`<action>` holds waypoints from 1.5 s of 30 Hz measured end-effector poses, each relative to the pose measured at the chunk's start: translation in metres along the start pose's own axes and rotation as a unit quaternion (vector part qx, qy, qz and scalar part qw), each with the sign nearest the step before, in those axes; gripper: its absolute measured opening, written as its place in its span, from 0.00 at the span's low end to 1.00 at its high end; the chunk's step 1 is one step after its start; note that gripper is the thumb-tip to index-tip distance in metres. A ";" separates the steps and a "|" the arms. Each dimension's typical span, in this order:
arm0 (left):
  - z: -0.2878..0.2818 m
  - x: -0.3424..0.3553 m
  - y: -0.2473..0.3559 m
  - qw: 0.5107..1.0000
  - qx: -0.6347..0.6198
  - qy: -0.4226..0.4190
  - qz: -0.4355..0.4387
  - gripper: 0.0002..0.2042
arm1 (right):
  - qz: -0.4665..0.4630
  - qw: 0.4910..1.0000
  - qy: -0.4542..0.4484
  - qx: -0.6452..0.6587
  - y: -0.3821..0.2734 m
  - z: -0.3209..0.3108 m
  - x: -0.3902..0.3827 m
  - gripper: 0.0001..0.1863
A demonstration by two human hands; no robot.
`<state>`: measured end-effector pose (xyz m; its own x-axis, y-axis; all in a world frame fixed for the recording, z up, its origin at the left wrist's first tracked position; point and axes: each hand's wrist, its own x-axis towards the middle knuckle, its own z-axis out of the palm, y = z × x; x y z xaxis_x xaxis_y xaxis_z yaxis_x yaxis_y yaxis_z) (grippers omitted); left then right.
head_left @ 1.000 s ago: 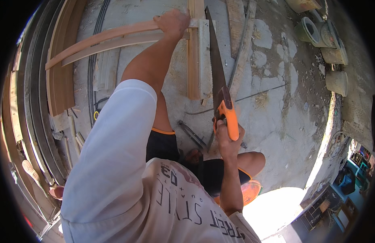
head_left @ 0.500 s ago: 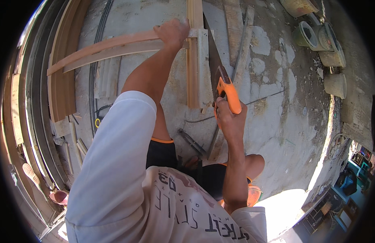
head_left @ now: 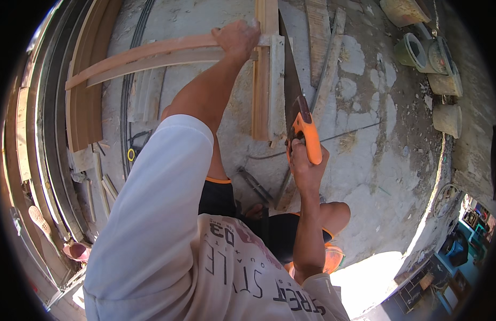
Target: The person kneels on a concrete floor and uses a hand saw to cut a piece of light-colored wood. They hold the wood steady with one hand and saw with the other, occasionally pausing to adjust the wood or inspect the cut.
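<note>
My right hand [head_left: 309, 167] is wrapped round the orange handle [head_left: 311, 140] of a handsaw. Its dark blade [head_left: 292, 75] points away from me, alongside a short pale wooden block [head_left: 277, 88]. Far out in front, my left hand [head_left: 238, 40] grips a long reddish wooden strip [head_left: 151, 49] near its right end. A second, paler strip [head_left: 157, 61] runs just below it. Both strips lie across a brown timber piece [head_left: 261, 101], beside the block. Where the saw's teeth meet the wood I cannot make out.
Planks [head_left: 90, 80] and long dark beams line the left side. Loose boards [head_left: 317, 43] lie right of the saw on the rough concrete floor [head_left: 365, 160]. Several dirty buckets [head_left: 411, 52] stand at the far right. Near my legs lies a dark metal tool [head_left: 253, 182].
My right hand has drawn the saw back a little toward me. The left hand keeps its hold on the strip. The whole view has shifted slightly.
</note>
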<state>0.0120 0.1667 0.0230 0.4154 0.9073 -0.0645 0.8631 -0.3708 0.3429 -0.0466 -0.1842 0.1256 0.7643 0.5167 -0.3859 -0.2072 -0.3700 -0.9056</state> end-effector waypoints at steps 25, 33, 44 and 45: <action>0.009 0.010 -0.003 0.999 0.004 0.047 0.005 0.31 | 0.011 0.993 0.055 -0.100 0.046 -0.076 -0.232 0.18; 0.005 0.008 0.000 0.999 0.006 0.045 -0.007 0.29 | 0.014 1.000 0.023 0.000 0.006 -0.002 -0.025 0.10; 0.004 0.007 -0.001 0.997 -0.017 0.066 0.020 0.31 | -0.043 0.997 0.065 -0.003 0.015 0.024 -0.018 0.09; 0.001 0.007 0.000 0.998 -0.023 0.060 0.027 0.31 | -0.048 0.997 0.064 0.002 0.017 0.024 -0.015 0.09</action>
<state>0.0153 0.1731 0.0217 0.4212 0.9045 0.0671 0.8251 -0.4129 0.3857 -0.0764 -0.1797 0.1117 0.8525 0.4467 -0.2714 -0.1311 -0.3198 -0.9384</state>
